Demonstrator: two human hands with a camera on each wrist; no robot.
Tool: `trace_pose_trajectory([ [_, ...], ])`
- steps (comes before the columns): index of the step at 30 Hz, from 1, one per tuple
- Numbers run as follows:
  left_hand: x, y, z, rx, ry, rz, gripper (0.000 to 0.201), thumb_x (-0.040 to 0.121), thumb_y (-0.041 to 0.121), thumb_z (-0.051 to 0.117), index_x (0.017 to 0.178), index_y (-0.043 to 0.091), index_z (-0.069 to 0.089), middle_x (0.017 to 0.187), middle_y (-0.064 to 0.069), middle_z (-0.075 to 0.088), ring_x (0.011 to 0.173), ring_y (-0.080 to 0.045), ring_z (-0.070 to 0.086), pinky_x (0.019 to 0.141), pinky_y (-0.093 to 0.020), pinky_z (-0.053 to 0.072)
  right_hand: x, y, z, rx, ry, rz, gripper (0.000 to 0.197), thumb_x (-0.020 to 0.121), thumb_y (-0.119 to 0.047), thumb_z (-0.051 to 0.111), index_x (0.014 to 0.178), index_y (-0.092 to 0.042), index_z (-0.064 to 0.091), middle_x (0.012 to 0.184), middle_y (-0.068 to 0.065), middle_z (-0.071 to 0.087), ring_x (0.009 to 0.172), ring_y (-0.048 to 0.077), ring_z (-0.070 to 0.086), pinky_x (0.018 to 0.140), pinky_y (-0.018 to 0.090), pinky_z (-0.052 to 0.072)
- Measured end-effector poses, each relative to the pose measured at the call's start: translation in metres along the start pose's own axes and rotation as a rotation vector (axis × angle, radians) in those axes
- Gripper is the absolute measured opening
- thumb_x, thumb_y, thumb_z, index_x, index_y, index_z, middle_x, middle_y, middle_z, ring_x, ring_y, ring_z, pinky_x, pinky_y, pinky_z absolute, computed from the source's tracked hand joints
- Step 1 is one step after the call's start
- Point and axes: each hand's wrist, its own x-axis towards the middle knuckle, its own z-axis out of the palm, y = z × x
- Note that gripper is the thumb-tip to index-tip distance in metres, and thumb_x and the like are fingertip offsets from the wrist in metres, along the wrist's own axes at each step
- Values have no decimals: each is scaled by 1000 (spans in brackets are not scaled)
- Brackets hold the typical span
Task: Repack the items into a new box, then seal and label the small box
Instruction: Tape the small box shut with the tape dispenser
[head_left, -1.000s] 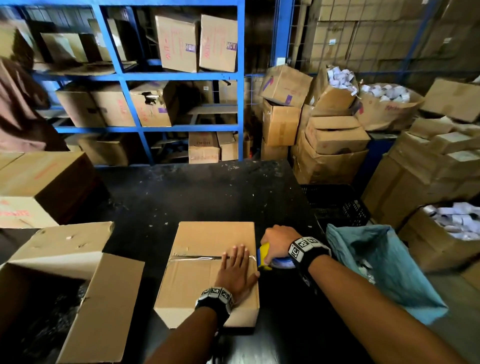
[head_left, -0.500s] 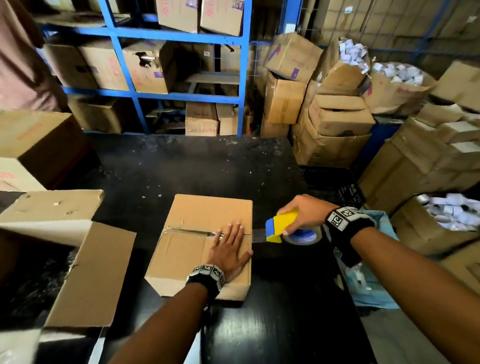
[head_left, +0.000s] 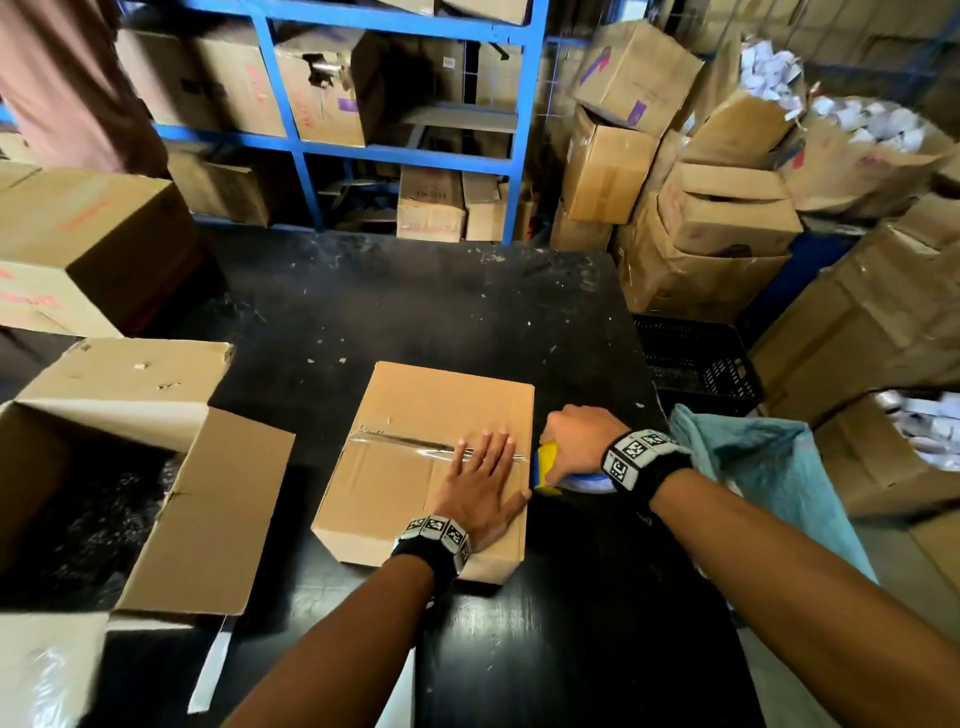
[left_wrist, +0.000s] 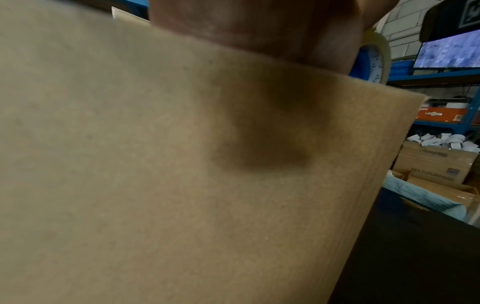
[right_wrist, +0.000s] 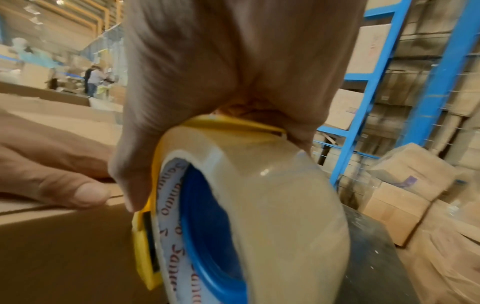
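A small closed cardboard box (head_left: 415, 415) lies on the black table (head_left: 415, 306), with a strip of clear tape (head_left: 400, 441) along its centre seam. My left hand (head_left: 480, 480) presses flat on the box top near its right edge, fingers straight over the tape. My right hand (head_left: 576, 441) grips a yellow and blue tape dispenser (head_left: 545, 467) against the box's right edge. In the right wrist view the clear tape roll (right_wrist: 272, 205) sits in the dispenser under my right hand (right_wrist: 228, 67), beside the box (right_wrist: 64, 246). The left wrist view is filled by the box's cardboard (left_wrist: 155, 164).
A large open cardboard box (head_left: 130, 467) stands at the table's left, another closed one (head_left: 88, 234) behind it. A blue-green bag (head_left: 753, 467) hangs off the table's right side, by a black crate (head_left: 696, 358). Stacked boxes and blue shelving (head_left: 405, 150) fill the back.
My right hand lifted the dispenser away to the right with tape stretched, then came back down against the box's right edge. My left hand stayed pressed on the box top.
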Motion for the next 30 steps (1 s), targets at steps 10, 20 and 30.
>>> trace_pose_trajectory([
  [10,-2,1,-2,-22,1,-6,76,97,61,18,157,15,10,166,-2,2,153,-23,1,122,-52,0,-2,12,79,44,-159,113,76,52,-66,82,112,-22,70,112,8,72,103,28,70,80,34,55],
  [20,45,19,-14,-77,-64,-144,73,99,51,26,157,9,7,165,-10,-2,152,-30,-2,122,-53,4,-9,34,81,273,-74,93,47,72,-58,58,106,-29,70,106,6,74,101,28,70,78,32,54],
  [30,55,39,-21,-47,-206,-260,112,85,58,58,154,4,-12,161,-15,-20,148,-37,-19,117,-63,-7,-18,39,119,358,-80,116,65,84,-27,57,147,-36,48,140,8,61,126,31,58,100,39,51],
])
